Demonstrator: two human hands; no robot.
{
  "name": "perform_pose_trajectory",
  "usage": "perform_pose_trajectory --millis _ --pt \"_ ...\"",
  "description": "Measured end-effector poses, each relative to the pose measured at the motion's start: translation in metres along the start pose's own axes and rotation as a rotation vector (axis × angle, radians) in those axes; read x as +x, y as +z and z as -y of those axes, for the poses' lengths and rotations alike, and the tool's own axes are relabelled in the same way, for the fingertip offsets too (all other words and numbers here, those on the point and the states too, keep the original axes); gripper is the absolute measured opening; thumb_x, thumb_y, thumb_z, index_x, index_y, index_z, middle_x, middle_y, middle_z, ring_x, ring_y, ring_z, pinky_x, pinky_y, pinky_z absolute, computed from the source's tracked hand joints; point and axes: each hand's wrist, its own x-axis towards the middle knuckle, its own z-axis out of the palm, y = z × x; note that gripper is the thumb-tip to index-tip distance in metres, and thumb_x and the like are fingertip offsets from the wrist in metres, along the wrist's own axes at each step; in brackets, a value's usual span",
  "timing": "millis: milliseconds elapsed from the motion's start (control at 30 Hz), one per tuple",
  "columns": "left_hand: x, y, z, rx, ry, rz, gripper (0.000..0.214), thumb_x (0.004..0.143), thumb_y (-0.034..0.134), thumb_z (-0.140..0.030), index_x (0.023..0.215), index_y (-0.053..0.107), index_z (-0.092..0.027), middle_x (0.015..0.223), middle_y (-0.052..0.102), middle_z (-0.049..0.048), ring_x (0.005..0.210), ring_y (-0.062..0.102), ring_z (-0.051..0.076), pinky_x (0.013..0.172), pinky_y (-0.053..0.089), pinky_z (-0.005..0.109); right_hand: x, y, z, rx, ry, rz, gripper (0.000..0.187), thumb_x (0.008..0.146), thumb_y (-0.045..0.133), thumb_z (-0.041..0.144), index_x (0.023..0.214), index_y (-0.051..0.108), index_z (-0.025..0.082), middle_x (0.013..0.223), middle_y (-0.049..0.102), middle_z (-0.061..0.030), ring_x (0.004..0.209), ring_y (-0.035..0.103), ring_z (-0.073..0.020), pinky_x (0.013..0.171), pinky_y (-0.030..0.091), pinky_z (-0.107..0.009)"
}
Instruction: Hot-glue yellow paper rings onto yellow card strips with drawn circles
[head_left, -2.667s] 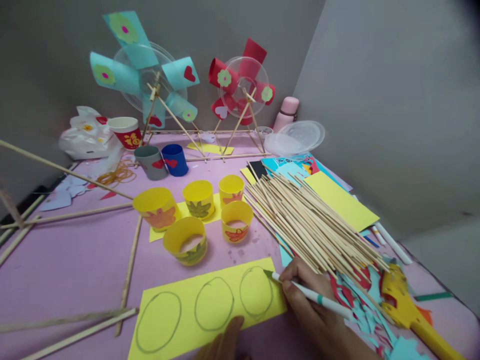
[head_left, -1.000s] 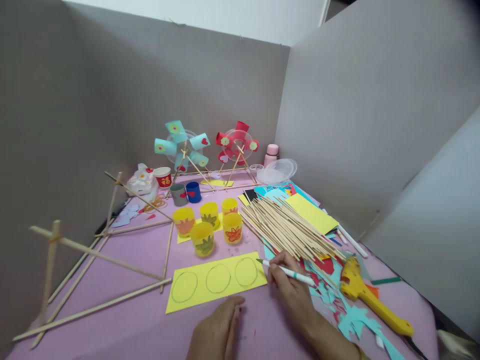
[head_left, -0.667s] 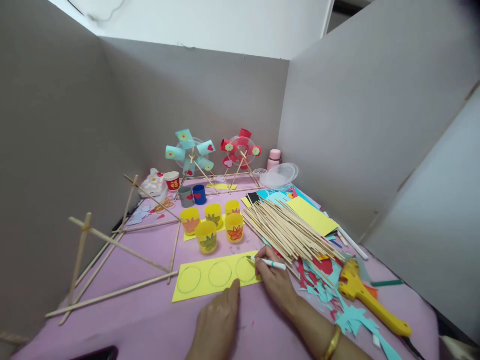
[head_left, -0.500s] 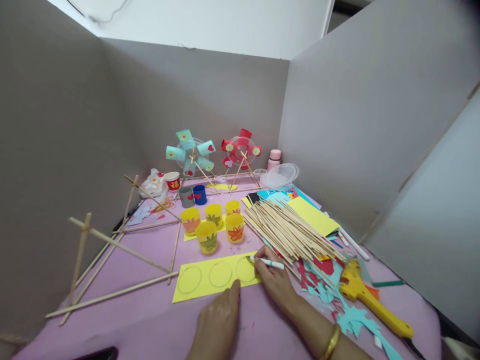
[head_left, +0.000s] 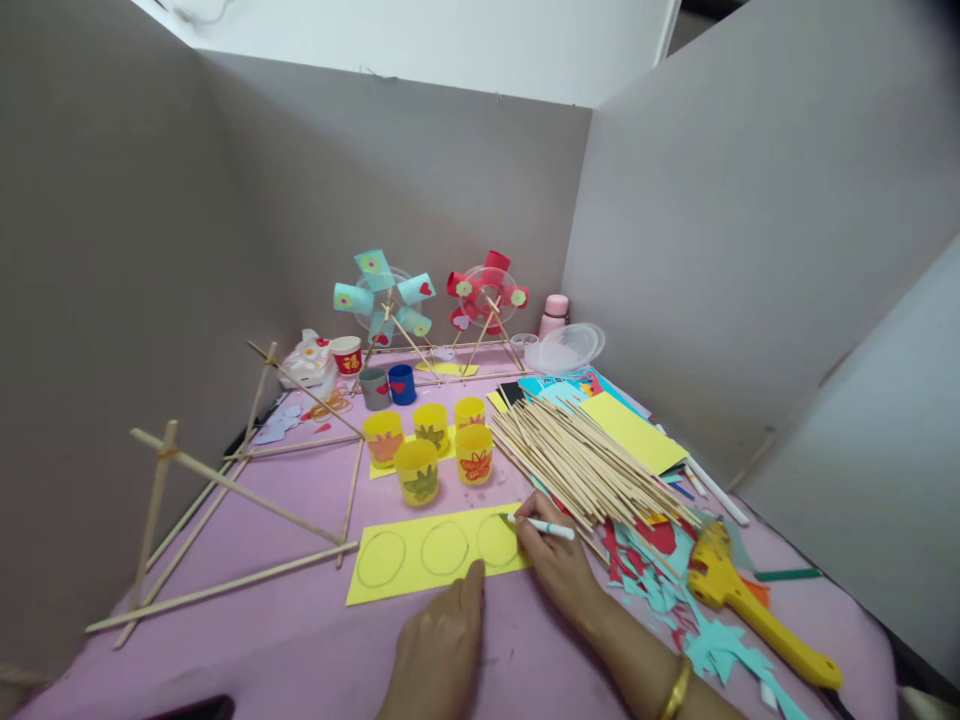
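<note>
A strip of yellow paper point(head_left: 379, 588) lies on the table in front of me, with three round outlines drawn on it in a row. My right hand point(head_left: 555, 565) pinches a white marker pen point(head_left: 551, 528) with a green end, its tip on the upper part of the rightmost circle point(head_left: 499, 540). Stretched fingers of my left hand point(head_left: 442, 645) press on the strip's lower edge, just below the gap between the middle and right circles. Beyond the strip stand several yellow paper rings point(head_left: 416, 475) with leaf and butterfly cutouts on them.
Bamboo sticks point(head_left: 585, 455) are heaped at right, near paper scraps point(head_left: 660, 570) and a yellow glue gun point(head_left: 765, 620). Stick frames point(head_left: 240, 585) stand at left. Behind are a blue pinwheel point(head_left: 386, 300), a red one point(head_left: 491, 295), a pink bottle point(head_left: 555, 312) and grey partitions point(head_left: 390, 170).
The pen tip has moved slightly rightward along the top of the rightmost circle. My left hand stays on the paper's edge. The whole view has shifted a little.
</note>
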Motion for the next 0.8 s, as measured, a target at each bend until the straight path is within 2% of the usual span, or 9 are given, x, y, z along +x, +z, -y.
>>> perform_pose_trajectory --millis 533,600,667,800 --pt "0.001 0.004 0.001 -0.044 -0.011 -0.009 0.061 0.079 0.028 0.003 0.139 0.032 -0.009 0.125 0.058 0.0182 0.107 0.059 0.025 0.085 0.047 0.039 -0.005 -0.014 0.004 0.067 0.033 -0.127 0.013 0.076 0.047 0.019 0.064 0.044 0.023 0.055 0.043 0.0072 0.055 0.042 -0.0139 0.056 0.031 -0.026" --pt "0.001 0.010 0.004 -0.090 -0.029 -0.057 0.053 0.086 0.027 -0.004 0.138 0.034 -0.011 0.125 0.059 0.0168 0.107 0.059 0.025 0.086 0.047 0.040 -0.007 -0.018 0.004 0.110 0.062 -0.164 0.014 0.078 0.047 0.020 0.064 0.045 0.023 0.053 0.043 0.0077 0.053 0.042 -0.0137 0.054 0.032 -0.026" --pt "0.002 0.017 0.007 -0.177 -0.039 -0.157 0.045 0.092 0.025 -0.016 0.135 0.038 -0.013 0.126 0.059 0.0161 0.108 0.059 0.025 0.087 0.046 0.040 -0.010 -0.022 0.006 0.164 0.089 -0.185 0.014 0.078 0.046 0.020 0.064 0.044 0.023 0.052 0.044 0.0078 0.051 0.040 -0.0131 0.053 0.032 -0.025" --pt "0.001 0.026 0.015 -0.488 0.042 -0.347 0.040 0.093 0.023 -0.027 0.121 0.048 -0.013 0.118 0.063 0.0163 0.105 0.060 0.021 0.088 0.046 0.034 -0.017 -0.023 0.016 0.306 0.126 -0.131 0.013 0.076 0.047 0.022 0.064 0.044 0.023 0.048 0.045 0.0082 0.047 0.037 -0.0117 0.048 0.030 -0.024"
